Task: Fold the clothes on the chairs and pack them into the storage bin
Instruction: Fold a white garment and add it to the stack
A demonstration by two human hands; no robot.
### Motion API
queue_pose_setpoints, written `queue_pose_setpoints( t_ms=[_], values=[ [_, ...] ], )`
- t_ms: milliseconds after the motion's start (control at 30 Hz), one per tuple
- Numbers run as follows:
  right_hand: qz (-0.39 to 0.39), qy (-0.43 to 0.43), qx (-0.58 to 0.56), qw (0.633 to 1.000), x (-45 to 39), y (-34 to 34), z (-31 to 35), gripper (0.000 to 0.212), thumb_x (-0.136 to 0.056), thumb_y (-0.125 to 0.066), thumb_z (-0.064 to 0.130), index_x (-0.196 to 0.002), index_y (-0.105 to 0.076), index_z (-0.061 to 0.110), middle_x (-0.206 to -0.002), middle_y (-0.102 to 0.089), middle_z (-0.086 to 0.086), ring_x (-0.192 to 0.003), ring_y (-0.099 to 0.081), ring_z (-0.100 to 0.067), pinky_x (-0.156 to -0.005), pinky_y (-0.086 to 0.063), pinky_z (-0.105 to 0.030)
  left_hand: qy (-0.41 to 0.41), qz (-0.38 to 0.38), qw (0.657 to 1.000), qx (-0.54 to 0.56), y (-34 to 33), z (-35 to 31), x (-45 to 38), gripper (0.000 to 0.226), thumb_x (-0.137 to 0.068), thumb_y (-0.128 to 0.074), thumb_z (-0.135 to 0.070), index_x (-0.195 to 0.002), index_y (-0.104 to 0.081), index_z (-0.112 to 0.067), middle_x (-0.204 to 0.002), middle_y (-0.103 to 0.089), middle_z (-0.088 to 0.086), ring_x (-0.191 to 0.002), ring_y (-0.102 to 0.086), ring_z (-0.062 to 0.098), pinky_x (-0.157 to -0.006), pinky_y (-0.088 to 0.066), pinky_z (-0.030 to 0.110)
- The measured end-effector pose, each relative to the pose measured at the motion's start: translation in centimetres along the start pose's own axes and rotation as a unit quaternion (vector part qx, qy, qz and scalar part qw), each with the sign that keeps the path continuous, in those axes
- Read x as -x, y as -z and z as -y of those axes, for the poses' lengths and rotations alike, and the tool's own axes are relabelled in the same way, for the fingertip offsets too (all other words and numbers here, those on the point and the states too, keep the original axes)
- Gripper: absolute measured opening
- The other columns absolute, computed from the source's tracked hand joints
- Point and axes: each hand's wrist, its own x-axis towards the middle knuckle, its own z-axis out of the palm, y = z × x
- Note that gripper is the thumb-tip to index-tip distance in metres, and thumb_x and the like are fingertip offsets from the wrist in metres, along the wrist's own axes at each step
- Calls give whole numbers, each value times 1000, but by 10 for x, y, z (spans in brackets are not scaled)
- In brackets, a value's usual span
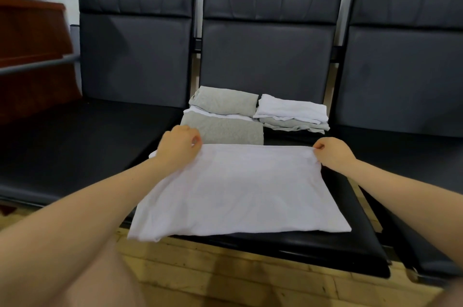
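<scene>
Smooth white cloth garment [233, 189], matt

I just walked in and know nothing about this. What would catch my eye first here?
First, the white cloth spread flat on the middle chair's seat, with the left hand and right hand pinching its far corners. Behind it, against the backrest, sit folded grey and white stacks. The chairs form a dark padded row.

Both my arms are stretched forward, bare to the elbow. My left hand [179, 145] is turned palm down, fingers curled and pinching at the fingertips. My right hand [334, 152] is also curled, thumb and fingers pressed together in a pinch, wrist bent slightly inward.
</scene>
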Motion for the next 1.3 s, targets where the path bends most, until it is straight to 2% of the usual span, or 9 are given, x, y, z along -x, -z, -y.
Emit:
queue_pose_setpoints(
  t_ms=[167, 333, 467, 567, 633, 833, 933, 1100, 1300],
  values=[
    [50, -107, -140, 983, -17, -4, 6, 40, -100, -43, 37, -123, -60, 10, -120, -62, -5, -117, -57, -23, -95, -47, -31, -5, 115, 987, 110, -8, -42, 1, 15, -92, -50, -28, -87, -62, -22, -95, -65, -4, -90, -59, 19, -75, -49, 32],
    [-16, -119, -243, 963, -7, -17, 10, 33, -90, -64, 20, -117, -62, 1, -100, -65, -14, -96, -63, -28, -94, -51, -40, -18, 213, 973, 86, -23, -68, 8, 25, -91, -52, -43, -107, -59, -25, -106, -52, -3, -98, -50, 15, -80, -41, 30],
    [53, -75, -32, 995, 18, -11, 15, 48, -85, -65, 51, -67, -51, 8, -68, -50, -5, -72, -54, -20, -56, -38, -27, -39, 204, 977, 40, -32, -76, 16, 38, -90, -52, -49, -117, -53, -22, -116, -46, 1, -110, -46, 20, -87, -40, 33],
    [93, -46, 137, 985, 33, -9, 21, 65, -79, -52, 74, -97, -57, 12, -89, -56, 2, -98, -55, -19, -69, -43, -27, -38, 185, 981, 45, -33, -76, 21, 40, -91, -51, -49, -120, -52, -22, -119, -45, 1, -112, -45, 19, -89, -40, 33],
    [114, -28, 150, 982, 41, -11, 25, 72, -76, -49, 79, -103, -55, 13, -89, -55, 3, -90, -57, -17, -72, -46, -27, -46, 173, 983, 48, -32, -74, 26, 40, -91, -51, -48, -122, -52, -22, -119, -45, 0, -113, -45, 19, -90, -41, 32],
    [187, -38, 17, 981, 56, -10, 33, 47, -80, -66, 56, -70, -47, 14, -71, -49, 2, -64, -48, -12, -53, -34, -21, -50, 145, 985, 78, -26, -71, 42, 32, -92, -51, -43, -118, -54, -24, -115, -48, -3, -110, -47, 16, -89, -42, 29],
    [171, -81, -182, 965, 54, -12, 31, 30, -80, -74, 32, -91, -64, 6, -86, -62, -4, -74, -59, -16, -62, -46, -24, -51, 146, 985, 82, -22, -73, 47, 31, -92, -51, -42, -117, -55, -24, -115, -49, -2, -111, -46, 15, -88, -42, 29],
    [230, -219, -422, 849, 58, -4, 36, 47, -82, -73, 14, -126, -55, 8, -119, -63, -15, -109, -60, -30, -93, -48, -42, -33, 149, 983, 103, -15, -74, 50, 30, -92, -52, -40, -117, -56, -23, -116, -49, -2, -109, -49, 16, -88, -45, 30],
    [167, -137, -436, 874, 56, 4, 69, 44, -85, -70, 13, -124, -55, 0, -116, -63, -17, -99, -62, -27, -82, -51, -37, 19, 139, 979, 150, -3, -55, 51, 23, -94, -52, -36, -111, -59, -24, -109, -51, -4, -90, -50, 12, -77, -41, 25]
  ],
)
